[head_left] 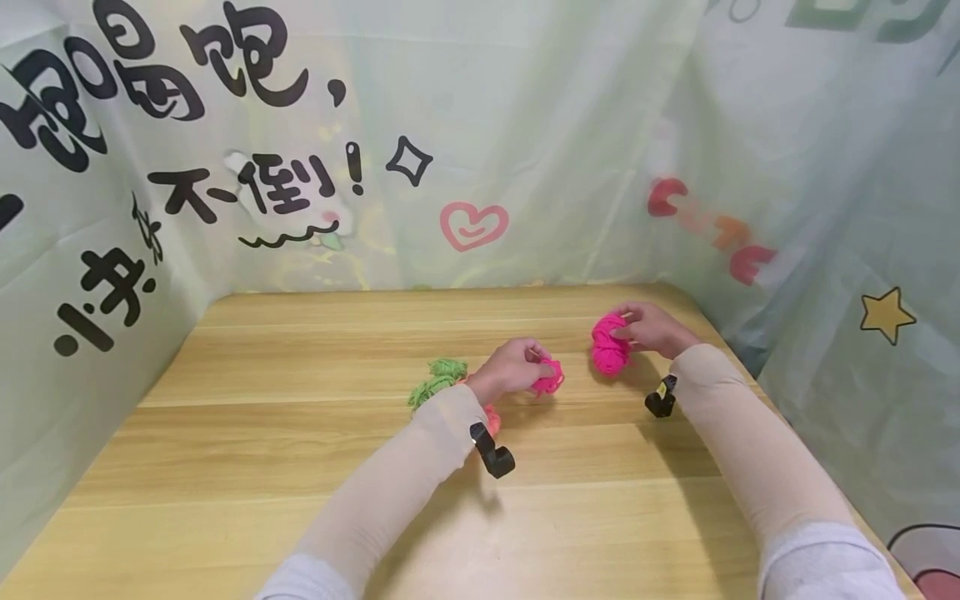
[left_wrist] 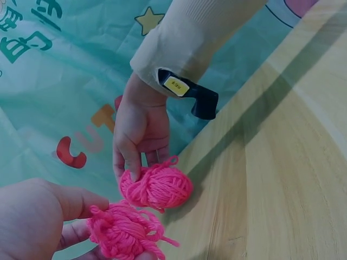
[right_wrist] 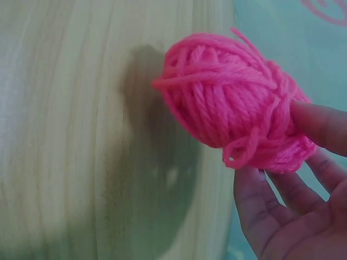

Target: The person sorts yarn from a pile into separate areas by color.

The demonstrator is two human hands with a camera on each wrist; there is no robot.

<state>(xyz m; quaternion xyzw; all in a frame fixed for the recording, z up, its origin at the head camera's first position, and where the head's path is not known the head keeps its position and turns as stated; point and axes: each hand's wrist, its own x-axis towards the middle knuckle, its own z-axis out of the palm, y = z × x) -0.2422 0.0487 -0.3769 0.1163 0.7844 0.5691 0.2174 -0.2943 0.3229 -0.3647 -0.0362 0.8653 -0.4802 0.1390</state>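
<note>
My left hand (head_left: 512,367) pinches a small pink ball of yarn (head_left: 550,380) between thumb and fingers, and loose loops stick out of it in the left wrist view. To its right, my right hand (head_left: 654,328) grips a larger bright pink ball of yarn (right_wrist: 217,92) at one end, thumb on one side and fingers on the other. This ball is held over the table, with its shadow on the wood. Green yarn (head_left: 431,388) lies left of my left wrist. Coral yarn (head_left: 492,419) peeks out from behind that wrist, mostly hidden.
Both hands are over a wooden table (head_left: 300,467). Printed cloth walls (head_left: 570,150) enclose its back and sides. A small black wrist camera (head_left: 492,454) is on the left wrist, and another black camera (head_left: 661,398) is on the right.
</note>
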